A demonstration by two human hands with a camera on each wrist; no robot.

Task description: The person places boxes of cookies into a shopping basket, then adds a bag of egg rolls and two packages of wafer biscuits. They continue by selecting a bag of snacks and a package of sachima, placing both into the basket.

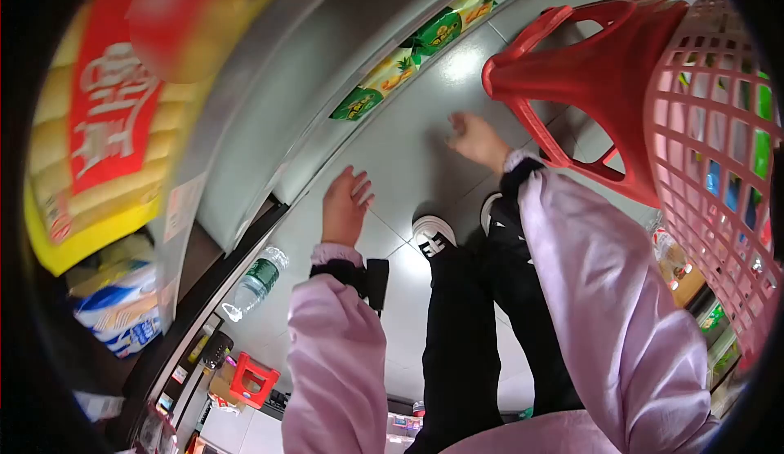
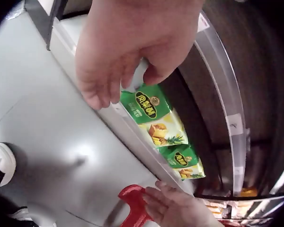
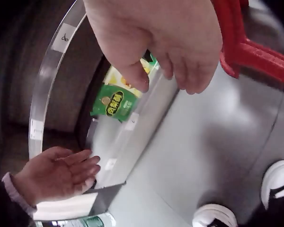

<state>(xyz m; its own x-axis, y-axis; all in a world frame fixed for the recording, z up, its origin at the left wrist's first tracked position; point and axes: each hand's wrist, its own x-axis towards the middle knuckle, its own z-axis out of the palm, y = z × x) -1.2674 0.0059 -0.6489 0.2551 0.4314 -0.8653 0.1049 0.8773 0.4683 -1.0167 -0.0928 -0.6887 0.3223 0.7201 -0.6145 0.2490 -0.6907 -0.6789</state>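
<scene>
Two green-and-yellow snack packets lie end to end on the bottom shelf; in the head view the nearer packet (image 1: pixel 374 86) and the farther packet (image 1: pixel 454 18) show. My left hand (image 1: pixel 346 207) hangs over the floor beside the shelf edge, fingers loosely bent, holding nothing. My right hand (image 1: pixel 477 139) is also empty, fingers relaxed, between the packets and the red stool (image 1: pixel 596 54). In the left wrist view the left hand (image 2: pixel 137 47) partly covers a packet (image 2: pixel 146 106). From the right wrist, the right hand (image 3: pixel 156 42) hides part of the packets, with a green one (image 3: pixel 114 101) below it.
A pink basket (image 1: pixel 710 127) with goods stands on the stool at the right. A clear bottle with a green label (image 1: pixel 263 273) lies at the shelf base. On the upper shelf at left is a large yellow-and-red pack (image 1: pixel 114 111). My shoes (image 1: pixel 433 234) are on the tiled floor.
</scene>
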